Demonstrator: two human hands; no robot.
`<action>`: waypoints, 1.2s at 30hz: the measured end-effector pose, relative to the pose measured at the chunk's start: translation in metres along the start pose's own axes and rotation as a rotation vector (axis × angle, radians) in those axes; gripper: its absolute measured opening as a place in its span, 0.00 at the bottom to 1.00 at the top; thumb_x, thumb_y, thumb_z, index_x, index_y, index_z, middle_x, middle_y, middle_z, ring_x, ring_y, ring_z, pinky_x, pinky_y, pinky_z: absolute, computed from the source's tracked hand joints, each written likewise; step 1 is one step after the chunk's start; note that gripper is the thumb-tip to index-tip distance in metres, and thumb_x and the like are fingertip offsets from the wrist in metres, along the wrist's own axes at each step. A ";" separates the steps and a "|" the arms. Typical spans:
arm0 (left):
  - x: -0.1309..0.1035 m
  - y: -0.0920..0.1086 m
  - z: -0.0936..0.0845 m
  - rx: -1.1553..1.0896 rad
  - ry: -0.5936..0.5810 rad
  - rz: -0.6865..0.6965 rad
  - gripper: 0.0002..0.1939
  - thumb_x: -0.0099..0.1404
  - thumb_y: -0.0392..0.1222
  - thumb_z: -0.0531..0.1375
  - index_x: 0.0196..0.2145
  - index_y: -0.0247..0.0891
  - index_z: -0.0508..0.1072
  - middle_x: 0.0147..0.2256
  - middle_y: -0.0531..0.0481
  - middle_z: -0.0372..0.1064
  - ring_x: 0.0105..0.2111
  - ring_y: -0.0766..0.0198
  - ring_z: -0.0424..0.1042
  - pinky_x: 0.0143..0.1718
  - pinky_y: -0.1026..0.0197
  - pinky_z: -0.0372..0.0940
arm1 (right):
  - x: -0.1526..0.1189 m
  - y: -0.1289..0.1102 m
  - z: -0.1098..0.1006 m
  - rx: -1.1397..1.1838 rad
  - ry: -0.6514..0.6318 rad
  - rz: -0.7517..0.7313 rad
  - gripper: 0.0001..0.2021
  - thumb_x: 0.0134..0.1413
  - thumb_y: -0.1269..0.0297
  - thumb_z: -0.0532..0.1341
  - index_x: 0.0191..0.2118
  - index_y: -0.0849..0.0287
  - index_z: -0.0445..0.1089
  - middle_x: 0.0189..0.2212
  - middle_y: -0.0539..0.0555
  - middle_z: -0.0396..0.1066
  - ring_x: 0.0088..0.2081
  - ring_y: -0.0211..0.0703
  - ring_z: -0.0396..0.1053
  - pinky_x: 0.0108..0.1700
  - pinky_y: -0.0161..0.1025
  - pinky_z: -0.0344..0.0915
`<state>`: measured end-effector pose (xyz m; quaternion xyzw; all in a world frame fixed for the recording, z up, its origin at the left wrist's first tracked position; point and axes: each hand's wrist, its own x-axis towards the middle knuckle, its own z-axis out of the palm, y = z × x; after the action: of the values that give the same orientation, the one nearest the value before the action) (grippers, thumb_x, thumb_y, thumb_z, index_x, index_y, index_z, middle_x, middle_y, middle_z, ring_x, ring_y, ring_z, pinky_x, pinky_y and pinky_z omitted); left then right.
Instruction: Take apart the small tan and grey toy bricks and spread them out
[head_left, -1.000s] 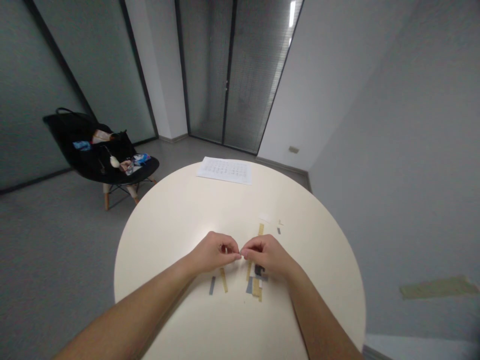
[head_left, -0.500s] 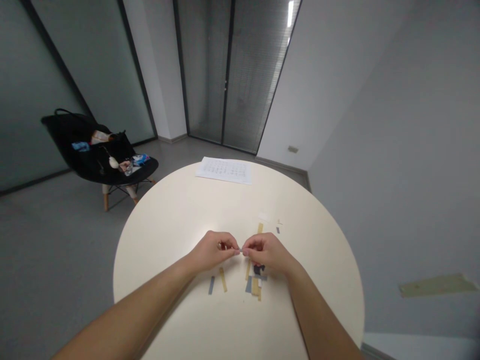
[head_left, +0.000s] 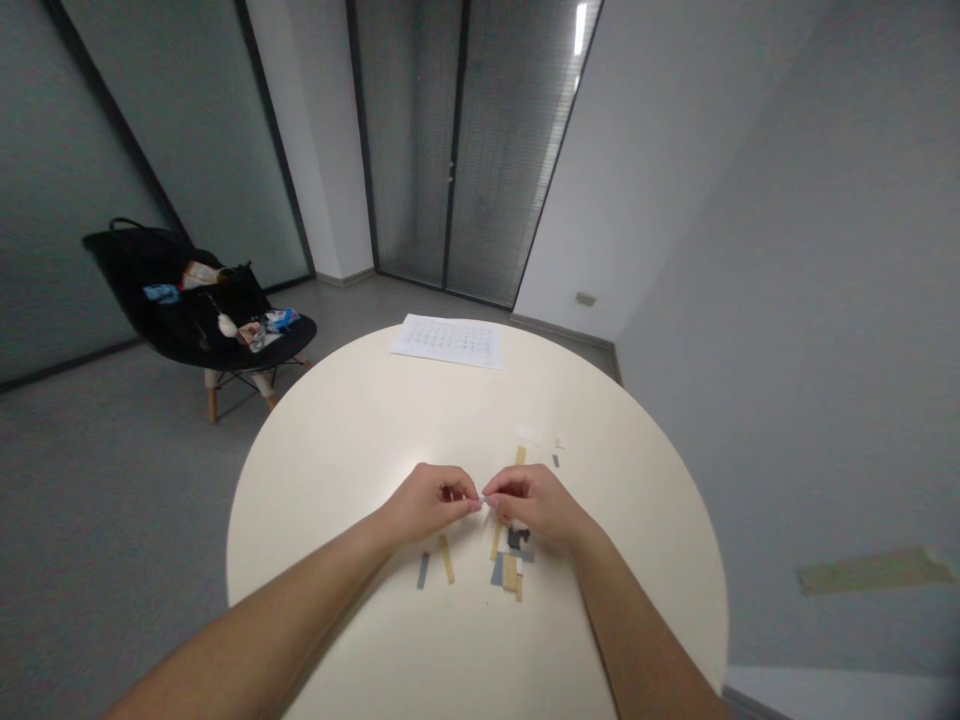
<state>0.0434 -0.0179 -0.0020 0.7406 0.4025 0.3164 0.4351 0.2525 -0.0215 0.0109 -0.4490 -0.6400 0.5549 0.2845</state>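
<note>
Fingertips of my left hand (head_left: pixel 439 497) and my right hand (head_left: pixel 529 497) almost meet over the table, both in a closed pinch. Between them shows a tiny greyish piece (head_left: pixel 482 499), too small to name. Under and just before my right hand lie flat grey and tan strips (head_left: pixel 510 572), overlapping, with a small dark piece (head_left: pixel 517 538) partly hidden by the hand. Nearer my left wrist rest a grey strip (head_left: pixel 423 570) and a tan strip (head_left: pixel 446 559), side by side and apart from the pile.
The round white table (head_left: pixel 337 450) carries a printed sheet (head_left: pixel 448 341) at its far edge. Beyond my right hand are a tan strip (head_left: pixel 520 455) and a small grey bit (head_left: pixel 556 461). A black chair (head_left: pixel 172 300) loaded with items stands to the left.
My hands stay in nearly the same place. The fingertips of my right hand have shifted very slightly around the tiny piece.
</note>
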 end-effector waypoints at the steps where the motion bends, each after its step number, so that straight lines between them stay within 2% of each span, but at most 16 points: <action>1: 0.000 0.000 0.000 0.003 -0.003 0.001 0.08 0.58 0.43 0.62 0.29 0.35 0.77 0.24 0.52 0.71 0.24 0.69 0.64 0.27 0.67 0.59 | 0.000 -0.001 -0.001 -0.008 0.006 -0.008 0.12 0.47 0.57 0.65 0.31 0.63 0.75 0.18 0.48 0.65 0.21 0.33 0.59 0.25 0.33 0.56; 7: 0.000 -0.001 0.000 0.021 -0.013 0.019 0.06 0.58 0.40 0.62 0.29 0.35 0.77 0.25 0.52 0.72 0.24 0.69 0.64 0.28 0.67 0.59 | 0.000 -0.002 -0.018 -0.073 0.141 -0.095 0.13 0.47 0.57 0.65 0.32 0.62 0.76 0.24 0.51 0.70 0.25 0.35 0.62 0.29 0.34 0.59; 15: 0.000 0.000 -0.001 0.032 -0.012 0.009 0.06 0.58 0.40 0.62 0.28 0.35 0.76 0.25 0.52 0.72 0.25 0.69 0.65 0.28 0.67 0.60 | -0.003 0.014 -0.067 -0.145 0.594 -0.030 0.13 0.43 0.59 0.62 0.32 0.63 0.76 0.21 0.52 0.71 0.23 0.37 0.62 0.28 0.36 0.58; 19: 0.000 -0.001 -0.001 0.033 -0.005 0.011 0.05 0.58 0.39 0.62 0.28 0.36 0.76 0.25 0.52 0.72 0.25 0.69 0.65 0.28 0.67 0.60 | -0.007 0.024 -0.090 -0.367 0.751 0.018 0.13 0.44 0.59 0.60 0.32 0.61 0.77 0.28 0.57 0.76 0.30 0.44 0.69 0.34 0.39 0.63; 22: 0.000 -0.001 -0.001 0.040 -0.006 0.009 0.06 0.58 0.40 0.61 0.28 0.36 0.76 0.25 0.52 0.71 0.25 0.69 0.65 0.28 0.67 0.60 | -0.010 0.031 -0.100 -0.550 0.762 0.104 0.12 0.45 0.62 0.58 0.30 0.59 0.77 0.31 0.57 0.77 0.34 0.47 0.72 0.38 0.40 0.64; 26: -0.001 -0.002 -0.001 0.031 -0.013 0.012 0.06 0.58 0.40 0.61 0.28 0.35 0.76 0.25 0.52 0.72 0.25 0.69 0.65 0.28 0.67 0.60 | -0.011 0.039 -0.103 -0.672 0.698 0.201 0.12 0.47 0.63 0.57 0.31 0.59 0.78 0.31 0.57 0.78 0.33 0.46 0.72 0.38 0.39 0.63; 31: 0.000 -0.005 -0.001 0.027 -0.012 0.018 0.06 0.58 0.40 0.61 0.28 0.35 0.76 0.24 0.53 0.71 0.24 0.69 0.65 0.28 0.67 0.59 | -0.010 0.044 -0.101 -0.736 0.635 0.188 0.12 0.49 0.64 0.57 0.32 0.58 0.78 0.33 0.57 0.78 0.35 0.46 0.73 0.39 0.39 0.64; 36: 0.000 -0.002 -0.002 0.039 -0.018 0.002 0.06 0.58 0.41 0.61 0.28 0.35 0.75 0.24 0.52 0.71 0.25 0.69 0.65 0.28 0.67 0.60 | -0.010 0.045 -0.101 -0.768 0.647 0.192 0.12 0.51 0.62 0.57 0.33 0.59 0.78 0.33 0.57 0.78 0.35 0.46 0.73 0.39 0.39 0.64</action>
<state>0.0411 -0.0166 -0.0032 0.7521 0.4039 0.3023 0.4240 0.3557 0.0150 -0.0088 -0.7268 -0.6326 0.1361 0.2303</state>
